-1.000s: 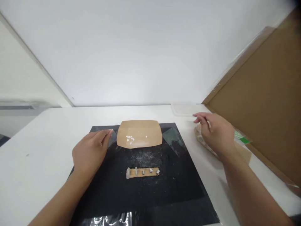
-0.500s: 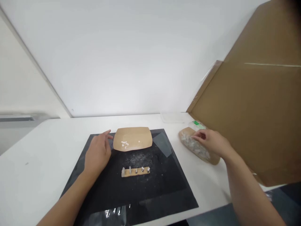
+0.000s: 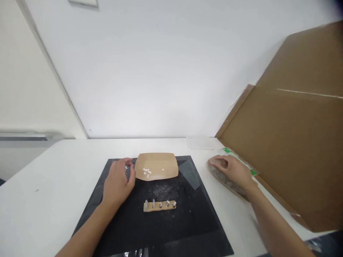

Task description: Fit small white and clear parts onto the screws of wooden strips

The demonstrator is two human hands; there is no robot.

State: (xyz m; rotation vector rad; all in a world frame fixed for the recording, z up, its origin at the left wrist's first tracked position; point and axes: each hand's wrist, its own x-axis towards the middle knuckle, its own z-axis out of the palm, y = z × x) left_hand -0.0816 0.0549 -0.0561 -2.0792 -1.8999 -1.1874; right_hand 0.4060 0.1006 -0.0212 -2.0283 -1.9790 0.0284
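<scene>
My left hand (image 3: 117, 184) hovers at the left edge of a tan tray (image 3: 155, 160), its thumb and fingers curved toward each other with a gap between. Small white specks show in that gap; whether they touch my fingers I cannot tell. On the tray lie several small white pieces (image 3: 147, 172). My right hand (image 3: 234, 171) is over a second tan tray (image 3: 227, 184) of translucent pieces, fingertips pinched together; anything between them is hidden. In front, a tan strip (image 3: 160, 207) carries a row of several small upright parts, some translucent, some metallic with white tips.
A black mat (image 3: 160, 232) covers the middle of the white table (image 3: 53, 178). A clear shallow container (image 3: 199, 142) stands by the back wall. A clear bag with green print (image 3: 253, 172) lies beside a tall cardboard panel (image 3: 294, 142) at right.
My left thumb and fingers have drawn closer together. My right hand has moved to the far end of its tray. The whole view has shifted slightly.
</scene>
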